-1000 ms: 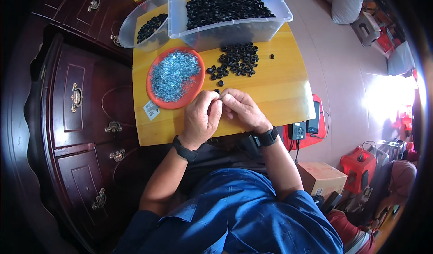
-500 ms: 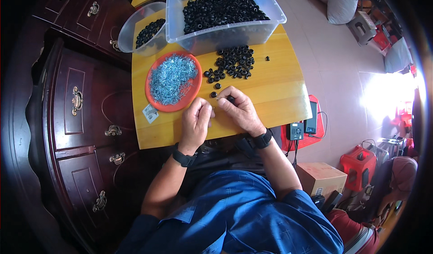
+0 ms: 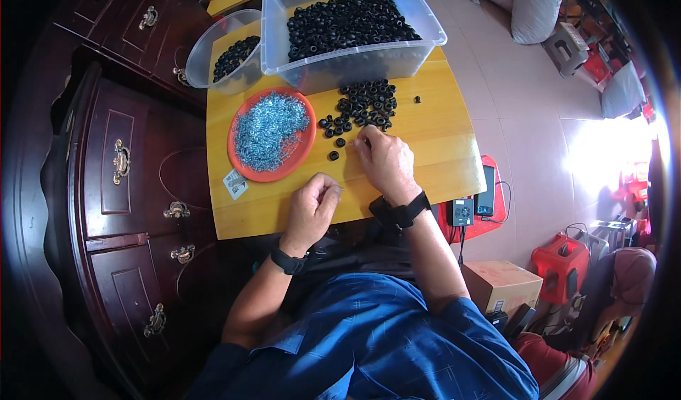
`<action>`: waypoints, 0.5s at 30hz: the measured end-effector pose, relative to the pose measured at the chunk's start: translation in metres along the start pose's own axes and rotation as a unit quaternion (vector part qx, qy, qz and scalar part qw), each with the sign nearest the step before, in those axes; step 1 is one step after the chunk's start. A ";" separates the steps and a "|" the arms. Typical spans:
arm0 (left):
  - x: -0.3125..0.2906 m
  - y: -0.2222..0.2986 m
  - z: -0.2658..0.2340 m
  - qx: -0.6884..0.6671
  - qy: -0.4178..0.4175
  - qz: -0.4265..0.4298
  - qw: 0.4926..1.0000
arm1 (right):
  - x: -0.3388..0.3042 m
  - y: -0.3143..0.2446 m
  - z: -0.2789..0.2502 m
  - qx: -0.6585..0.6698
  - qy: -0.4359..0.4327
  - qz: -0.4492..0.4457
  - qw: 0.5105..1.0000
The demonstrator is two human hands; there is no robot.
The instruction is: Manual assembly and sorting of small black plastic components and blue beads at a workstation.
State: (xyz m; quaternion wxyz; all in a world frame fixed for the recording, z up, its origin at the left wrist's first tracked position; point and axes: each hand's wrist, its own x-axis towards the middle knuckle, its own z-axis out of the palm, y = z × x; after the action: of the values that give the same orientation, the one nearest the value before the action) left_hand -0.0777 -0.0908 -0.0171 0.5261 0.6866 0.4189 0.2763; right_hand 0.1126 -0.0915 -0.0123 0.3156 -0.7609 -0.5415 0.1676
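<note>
My left hand (image 3: pixel 312 208) is closed in a pinch above the table's near edge. A tiny light tip shows at its fingertips, too small to name. My right hand (image 3: pixel 386 160) reaches forward, fingers curled down at the near side of a pile of small black rings (image 3: pixel 367 102). A dark bit shows between its fingers, mostly hidden. Two loose black rings (image 3: pixel 334 156) lie between the hands. Beyond my left hand, an orange-red oval plate (image 3: pixel 306 136) holds a heap of tiny silvery-blue metal pieces (image 3: pixel 269 132).
On the yellow table (image 3: pixel 443 127) stand a large clear bin (image 3: pixel 355 56) and a round clear tub (image 3: pixel 202 56), both holding black rings. A white label (image 3: pixel 235 184) lies beside the plate. Dark wooden cabinets (image 3: pixel 117 166) flank the left. A red stool (image 3: pixel 489 219) with devices is at right.
My right hand has moved forward and right, away from the left, to the ring pile. My left hand has drawn back slightly toward me, still pinched.
</note>
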 end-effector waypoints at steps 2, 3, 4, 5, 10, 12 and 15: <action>-0.001 0.000 0.002 0.005 -0.009 0.004 1.000 | -0.003 0.004 0.002 0.035 0.023 -0.001 0.999; -0.002 0.001 0.003 0.004 -0.009 0.004 1.000 | -0.004 0.005 0.001 0.071 0.044 -0.005 0.996; -0.002 0.001 0.003 -0.001 0.000 -0.003 1.000 | -0.006 0.006 -0.002 0.071 0.044 -0.005 0.996; -0.002 0.002 0.004 -0.007 0.009 -0.011 1.000 | -0.008 0.008 -0.007 0.143 0.040 0.017 0.989; 0.007 0.014 0.004 0.033 -0.036 0.007 0.999 | -0.025 0.026 -0.023 0.420 -0.013 0.092 0.903; 0.016 0.019 0.006 0.052 -0.051 0.019 0.997 | -0.032 0.024 -0.040 0.456 -0.029 0.130 0.880; 0.034 0.020 0.011 0.044 -0.071 0.009 0.996 | -0.036 0.032 -0.046 0.473 -0.028 0.132 0.871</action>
State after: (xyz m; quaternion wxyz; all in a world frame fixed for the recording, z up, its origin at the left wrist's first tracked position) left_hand -0.0465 -0.0686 -0.0037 0.5210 0.7309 0.3861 0.2129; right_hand 0.1504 -0.1454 -0.0028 0.5975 -0.5799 -0.3005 0.4653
